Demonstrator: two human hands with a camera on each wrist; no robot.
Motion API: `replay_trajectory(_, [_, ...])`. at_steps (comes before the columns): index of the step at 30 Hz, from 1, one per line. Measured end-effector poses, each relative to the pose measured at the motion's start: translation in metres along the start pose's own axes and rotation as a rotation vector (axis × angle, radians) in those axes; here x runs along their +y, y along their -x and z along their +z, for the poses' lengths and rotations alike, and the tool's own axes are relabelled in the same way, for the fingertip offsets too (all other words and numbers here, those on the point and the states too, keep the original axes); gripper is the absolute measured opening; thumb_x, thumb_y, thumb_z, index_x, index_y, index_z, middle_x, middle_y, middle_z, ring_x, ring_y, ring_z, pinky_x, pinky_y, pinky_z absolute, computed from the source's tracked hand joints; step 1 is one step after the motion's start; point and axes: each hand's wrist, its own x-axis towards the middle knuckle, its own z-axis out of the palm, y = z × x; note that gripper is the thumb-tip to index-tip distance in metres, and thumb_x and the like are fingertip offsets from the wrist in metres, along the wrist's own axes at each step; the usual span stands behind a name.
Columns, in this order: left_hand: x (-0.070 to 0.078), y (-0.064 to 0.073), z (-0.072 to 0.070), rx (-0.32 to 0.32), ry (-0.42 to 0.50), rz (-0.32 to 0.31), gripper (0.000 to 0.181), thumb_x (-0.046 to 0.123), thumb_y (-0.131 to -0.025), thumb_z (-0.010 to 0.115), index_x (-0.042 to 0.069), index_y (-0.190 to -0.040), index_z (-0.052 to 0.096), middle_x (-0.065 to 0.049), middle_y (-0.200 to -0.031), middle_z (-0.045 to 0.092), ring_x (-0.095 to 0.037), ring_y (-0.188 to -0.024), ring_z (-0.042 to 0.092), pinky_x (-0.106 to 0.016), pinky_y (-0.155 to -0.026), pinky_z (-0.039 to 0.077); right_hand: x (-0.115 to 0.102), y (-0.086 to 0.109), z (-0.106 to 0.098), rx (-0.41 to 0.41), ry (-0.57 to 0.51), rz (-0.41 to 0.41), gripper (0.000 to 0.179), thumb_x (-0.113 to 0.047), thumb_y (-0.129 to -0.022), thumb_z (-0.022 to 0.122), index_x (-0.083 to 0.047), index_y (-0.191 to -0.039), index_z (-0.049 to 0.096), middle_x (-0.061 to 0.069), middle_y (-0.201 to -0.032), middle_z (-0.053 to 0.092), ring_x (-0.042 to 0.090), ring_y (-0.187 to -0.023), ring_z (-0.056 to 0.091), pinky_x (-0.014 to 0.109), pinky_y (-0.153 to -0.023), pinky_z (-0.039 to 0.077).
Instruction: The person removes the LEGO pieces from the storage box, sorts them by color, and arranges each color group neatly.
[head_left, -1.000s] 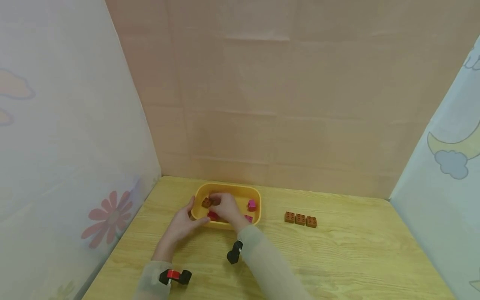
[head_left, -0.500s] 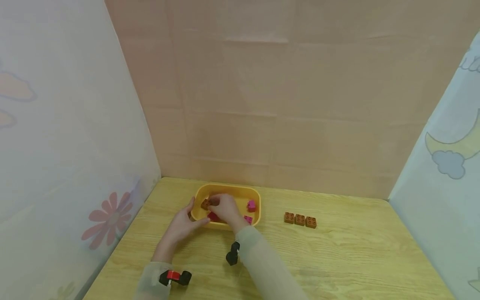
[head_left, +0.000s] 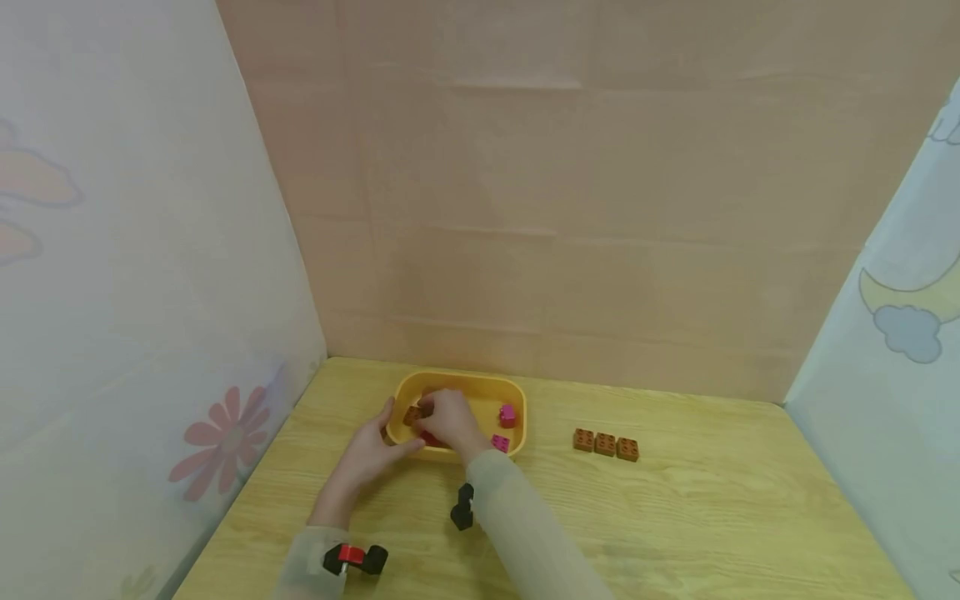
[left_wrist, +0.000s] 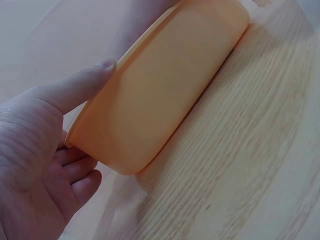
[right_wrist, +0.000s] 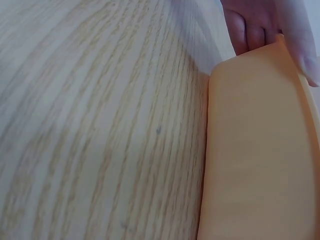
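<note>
Gripping the left end of the yellow rounded-oblong plastic tray (head_left: 487, 381) is the left hand (head_left: 367, 454): thumb on the near rim, other fingers around the end wall on the outside, both wrist views agree. Right hand (head_left: 450, 418) is down inside the tray, fingers bent, thumb and index tips right at a brown studded plastic brick (head_left: 412, 415). Can't tell if it's pinched or only touched; neither wrist view shows those tips. Key relation, my read: brick sits in the tray's left end, just left of the right fingertips, between the two hands, right nearer. Partly covered, so no clear long axis on it. Tray's long axis runs left-right in front of the person. Also on the pale wood-grain table (head_left: 712, 508): a row of three brown square studded bricks (head_left: 605, 444), right of the tray and well apart, row axis left-right, right end slightly closer to the person. Right hand is nearer that row, tray's right wall between them. Tray's right end holds a far pink brick (head_left: 507, 417), looks tipped over, and a near pink brick (head_left: 500, 443), studs up. Red piece (head_left: 431, 439) under the right hand, mostly hidden, shape unclear.
</note>
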Motion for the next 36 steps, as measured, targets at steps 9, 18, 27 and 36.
replay_trajectory(9, [0.003, 0.002, 0.000, -0.001, 0.018, -0.015, 0.117, 0.048, -0.088, 0.089, -0.001, -0.169, 0.020, -0.022, -0.172, 0.026, -0.038, -0.155, 0.033, -0.054, -0.124, 0.032, 0.001, -0.001, 0.002, -0.022, -0.001, -0.034, 0.018, -0.011, -0.090, 0.086, -0.014, -0.108, 0.086, -0.007, -0.096, 0.080, 0.007, -0.088, 0.069, 0.031, -0.091, 0.060])
replay_trajectory(18, [0.002, 0.001, -0.001, 0.000, 0.017, -0.004, 0.116, 0.047, -0.089, 0.089, -0.002, -0.169, 0.020, -0.023, -0.172, 0.027, -0.038, -0.154, 0.036, -0.056, -0.123, 0.034, 0.001, -0.001, 0.000, -0.044, -0.012, -0.047, 0.022, -0.014, -0.093, 0.085, -0.012, -0.115, 0.084, -0.004, -0.102, 0.080, 0.009, -0.089, 0.070, 0.031, -0.092, 0.060])
replay_trajectory(27, [-0.002, 0.004, 0.000, 0.002, 0.000, -0.011, 0.111, 0.038, -0.092, 0.087, -0.003, -0.169, 0.018, -0.022, -0.172, 0.026, -0.038, -0.155, 0.033, -0.054, -0.125, 0.031, 0.010, 0.005, -0.011, -0.012, -0.163, -0.074, 0.035, -0.004, -0.090, 0.081, -0.002, -0.125, 0.078, 0.006, -0.114, 0.079, 0.015, -0.102, 0.073, 0.032, -0.093, 0.061])
replay_trajectory(36, [-0.001, 0.002, -0.003, -0.015, -0.016, -0.019, 0.115, 0.046, -0.090, 0.087, -0.001, -0.169, 0.018, -0.022, -0.173, 0.025, -0.038, -0.155, 0.033, -0.054, -0.126, 0.029, 0.023, 0.025, -0.044, -0.042, -0.212, -0.082, 0.036, -0.010, -0.096, 0.080, -0.006, -0.131, 0.076, 0.004, -0.122, 0.078, 0.021, -0.111, 0.074, 0.035, -0.096, 0.061])
